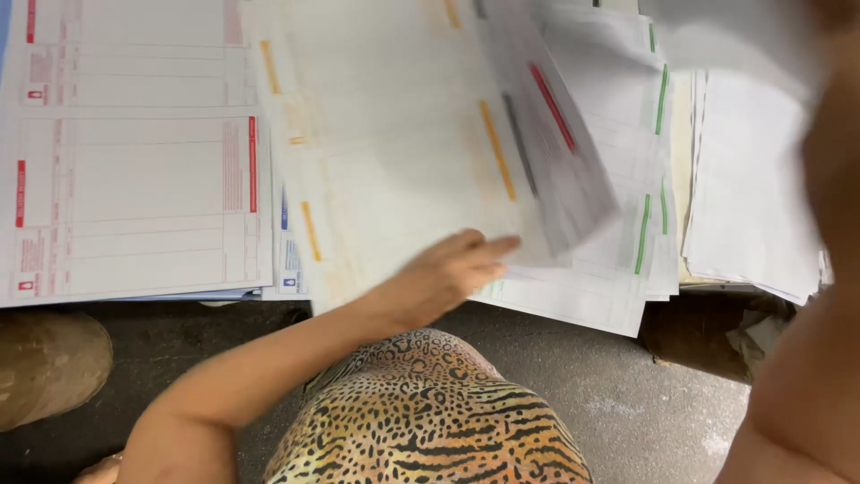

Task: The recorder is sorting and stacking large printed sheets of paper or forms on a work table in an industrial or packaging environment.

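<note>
My left hand (448, 273) reaches forward and lies flat on a stack of pale forms with yellow stripes (394, 152). Its fingers are stretched out, and the tips sit at the lower edge of a blurred grey sheet with a red stripe (551, 152). That sheet is tilted above the stack of green-striped forms (627, 242). Along the right edge my right forearm (820, 269) rises, blurred. My right hand is barely visible at the top right corner, next to a blurred white sheet (726, 36); its grip cannot be made out.
A stack of forms with red stripes (134, 179) lies at the left, and a pile of plain white paper (752, 206) at the right. Below the papers are a dark floor (609, 385), a brown rounded object (45, 363) and my leopard-print clothing (430, 421).
</note>
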